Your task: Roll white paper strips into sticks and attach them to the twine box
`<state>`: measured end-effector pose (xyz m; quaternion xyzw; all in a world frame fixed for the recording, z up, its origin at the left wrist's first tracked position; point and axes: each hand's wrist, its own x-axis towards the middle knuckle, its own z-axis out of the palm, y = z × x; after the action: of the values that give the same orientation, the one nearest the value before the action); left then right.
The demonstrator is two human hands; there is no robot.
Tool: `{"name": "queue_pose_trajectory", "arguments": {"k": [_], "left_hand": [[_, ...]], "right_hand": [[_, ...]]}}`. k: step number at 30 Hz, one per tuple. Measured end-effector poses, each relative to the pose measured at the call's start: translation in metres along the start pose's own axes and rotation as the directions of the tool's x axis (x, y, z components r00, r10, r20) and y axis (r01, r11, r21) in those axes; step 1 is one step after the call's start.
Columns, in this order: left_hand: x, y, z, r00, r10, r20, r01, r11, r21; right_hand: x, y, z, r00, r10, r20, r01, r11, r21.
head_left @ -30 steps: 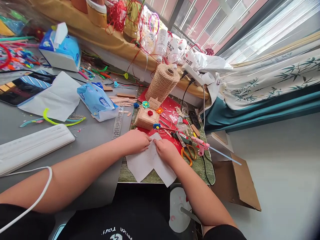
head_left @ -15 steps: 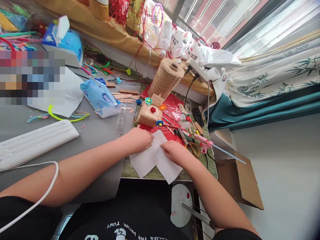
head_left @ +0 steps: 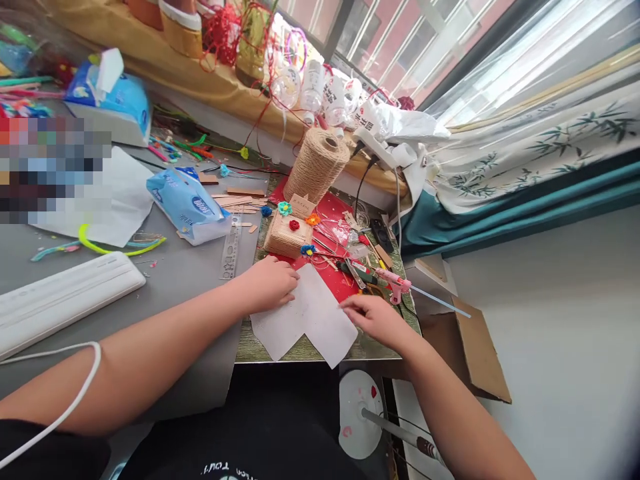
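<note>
A sheet of white paper, with a V-shaped notch in its near edge, lies flat at the table's front edge. My left hand rests on its upper left side, fingers slightly bent and apart. Beside the right edge of the paper is my right hand, its fingers loosely stretched out and the fingertips at that edge. Just beyond stands a twine-wrapped box with small coloured flowers, partly on a red mat. A large spool of twine stands behind the box.
On the right lie a pink glue gun with a long glue stick and a cluttered pile of tools. To the left are a clear ruler, a blue tissue pack and a white power strip with its cable over my left arm.
My right hand has let go of the paper and moved right to its edge, with fingers loosened. My left hand stays on the paper. The camera view has shifted slightly.
</note>
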<state>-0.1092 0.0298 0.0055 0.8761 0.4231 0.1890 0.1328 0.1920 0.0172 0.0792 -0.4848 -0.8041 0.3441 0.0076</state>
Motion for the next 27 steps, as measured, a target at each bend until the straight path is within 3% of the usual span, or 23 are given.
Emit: {"name": "queue_pose_trajectory", "arguments": {"k": [2,4,6,8,11,18,24,27], "left_hand": [[0.003,0.004,-0.006,0.995,0.104,-0.005,-0.104,0.995,0.011],[0.005,0.010,-0.009,0.986,0.148,-0.072,-0.150,0.988,-0.035],[0.006,0.016,-0.010,0.973,0.162,-0.163,-0.184,0.974,-0.134],[0.006,0.021,-0.009,0.960,0.170,-0.224,-0.220,0.950,-0.222],[0.008,0.024,-0.007,0.964,0.142,-0.225,-0.209,0.927,-0.311],[0.012,0.016,-0.003,0.977,0.119,-0.175,-0.185,0.884,-0.428],[0.012,0.015,0.001,0.972,0.090,-0.218,-0.176,0.892,-0.416],[0.012,0.021,-0.001,0.973,0.065,-0.223,-0.153,0.903,-0.401]], "right_hand": [[0.007,-0.008,0.005,0.985,0.133,-0.112,-0.073,0.901,0.427],[0.015,-0.018,0.019,0.975,0.210,-0.068,-0.096,0.682,0.725],[0.022,-0.027,0.034,0.981,0.195,-0.014,-0.087,0.504,0.860],[0.027,-0.033,0.045,0.988,0.154,0.011,-0.072,0.399,0.914],[0.030,-0.036,0.050,0.992,0.127,0.005,-0.049,0.346,0.937],[0.033,-0.027,0.052,0.989,0.147,-0.002,-0.051,0.356,0.933],[0.038,-0.036,0.072,0.916,0.348,-0.199,0.142,0.183,0.973],[0.040,-0.046,0.081,0.899,0.336,-0.282,0.226,0.197,0.954]]}}
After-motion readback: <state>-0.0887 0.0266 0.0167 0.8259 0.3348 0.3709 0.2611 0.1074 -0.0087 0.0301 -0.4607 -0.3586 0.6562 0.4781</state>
